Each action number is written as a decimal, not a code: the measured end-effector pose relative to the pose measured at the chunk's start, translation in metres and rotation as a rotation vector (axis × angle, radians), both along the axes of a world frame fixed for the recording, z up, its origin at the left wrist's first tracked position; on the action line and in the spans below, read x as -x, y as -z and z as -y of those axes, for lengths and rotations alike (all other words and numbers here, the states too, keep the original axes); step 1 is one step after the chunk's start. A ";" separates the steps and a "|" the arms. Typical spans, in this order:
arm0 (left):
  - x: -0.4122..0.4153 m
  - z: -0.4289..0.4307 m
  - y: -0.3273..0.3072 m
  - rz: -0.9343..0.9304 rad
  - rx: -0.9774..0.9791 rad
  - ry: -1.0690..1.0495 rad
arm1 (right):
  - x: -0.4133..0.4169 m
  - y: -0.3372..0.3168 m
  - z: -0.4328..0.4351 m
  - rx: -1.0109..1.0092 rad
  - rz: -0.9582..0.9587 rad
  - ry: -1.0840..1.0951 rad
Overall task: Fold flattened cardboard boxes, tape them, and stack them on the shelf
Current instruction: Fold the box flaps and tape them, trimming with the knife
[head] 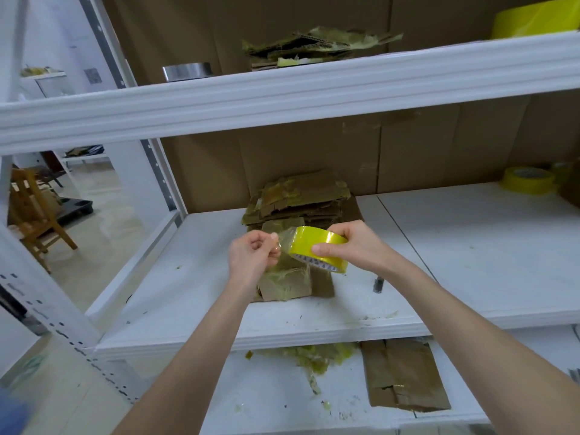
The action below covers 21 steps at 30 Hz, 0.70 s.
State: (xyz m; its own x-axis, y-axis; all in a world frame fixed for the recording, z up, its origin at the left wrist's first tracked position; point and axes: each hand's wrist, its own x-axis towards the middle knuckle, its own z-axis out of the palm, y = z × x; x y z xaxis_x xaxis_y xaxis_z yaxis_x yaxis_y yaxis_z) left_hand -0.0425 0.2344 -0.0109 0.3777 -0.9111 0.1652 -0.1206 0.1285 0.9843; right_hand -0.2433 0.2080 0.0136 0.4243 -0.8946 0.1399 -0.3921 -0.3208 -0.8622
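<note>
Above middle shelf (470, 246), centre: 1 roll of yellow tape (320, 251), gripped by right hand (354, 246). Left hand (251, 257) pinches the tape end (284, 240), a short way off the roll. Directly below: 1 small cardboard box (288, 281), before a pile of flattened cardboard (301, 196). Step judged: taping. Next move calls for a longer strip, laid along the box seam.
</note>
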 end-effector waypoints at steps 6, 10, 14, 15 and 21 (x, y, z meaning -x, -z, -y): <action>-0.037 -0.025 0.010 -0.087 -0.016 -0.181 | 0.010 -0.003 -0.007 0.009 -0.144 -0.051; -0.043 -0.033 0.025 0.006 -0.037 -0.202 | 0.007 0.002 -0.009 0.072 -0.257 0.052; -0.044 -0.037 0.040 0.000 -0.062 -0.269 | 0.001 0.005 -0.015 0.271 -0.580 0.188; -0.045 -0.037 0.044 -0.002 -0.068 -0.278 | 0.000 0.007 -0.015 0.306 -0.635 0.225; -0.047 -0.030 0.060 0.046 -0.109 -0.317 | -0.009 0.022 -0.015 0.360 -0.745 0.245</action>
State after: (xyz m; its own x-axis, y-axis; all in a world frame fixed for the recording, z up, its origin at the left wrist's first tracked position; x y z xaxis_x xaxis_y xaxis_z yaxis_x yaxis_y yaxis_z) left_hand 0.0043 0.2646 -0.0706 0.6395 -0.7627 0.0966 -0.1824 -0.0285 0.9828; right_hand -0.2342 0.2227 -0.0085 0.3192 -0.9275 0.1946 -0.9088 -0.3578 -0.2147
